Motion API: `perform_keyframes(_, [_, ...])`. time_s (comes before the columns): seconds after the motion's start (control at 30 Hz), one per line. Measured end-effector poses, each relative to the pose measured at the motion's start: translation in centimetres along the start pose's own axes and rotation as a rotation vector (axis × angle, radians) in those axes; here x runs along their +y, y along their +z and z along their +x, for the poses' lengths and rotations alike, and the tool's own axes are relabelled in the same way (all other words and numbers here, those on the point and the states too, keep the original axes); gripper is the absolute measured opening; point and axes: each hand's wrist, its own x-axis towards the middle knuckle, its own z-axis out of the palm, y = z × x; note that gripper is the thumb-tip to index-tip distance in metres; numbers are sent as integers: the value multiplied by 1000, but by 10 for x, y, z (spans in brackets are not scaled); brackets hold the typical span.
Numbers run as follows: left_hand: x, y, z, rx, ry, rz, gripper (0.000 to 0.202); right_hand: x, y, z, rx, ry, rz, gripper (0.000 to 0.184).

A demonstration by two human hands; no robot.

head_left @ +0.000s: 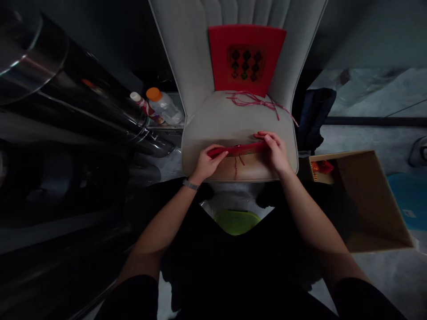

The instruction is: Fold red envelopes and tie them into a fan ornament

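A thin red item (247, 149), seen nearly edge-on, spans between my hands over the front of the grey chair seat (196, 129). My left hand (208, 163) pinches its left end between thumb and fingers. At the right end, my right hand (275, 149) grips it with the thumb on top and fingers stretched behind. Thin red cords (236, 166) dangle from its middle. Leaning against the chair back is a red panel (247, 58) with a grid of dark diamond shapes. Pink-red cords (255, 101) lie loosely looped on the seat below it.
Left of the chair stand a bottle with an orange cap (163, 104) and a smaller red bottle with a white cap (147, 106). An open cardboard box (373, 200) holding red-orange items (322, 167) is at right. A green container (237, 222) sits on the floor below.
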Motion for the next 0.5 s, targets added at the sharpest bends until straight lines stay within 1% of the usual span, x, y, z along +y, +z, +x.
perform_keyframes(0.17, [-2,-1,0,-1,-12,17,35,-4,4,-1,36,5,-52,56])
perform_keyframes(0.27, [-1,0,0,0,-18,19,35,-1,7,-2,122,-32,-64,55])
perform_keyframes(0.33, [-1,0,1,-3,-12,11,34,4,8,-1,148,-44,-78,53])
perform_keyframes(0.43, [0,0,1,3,-12,11,33,5,6,-1,130,-38,-186,50])
perform_keyframes(0.5, [1,0,1,14,-14,18,33,-6,3,-4,172,-112,-303,49])
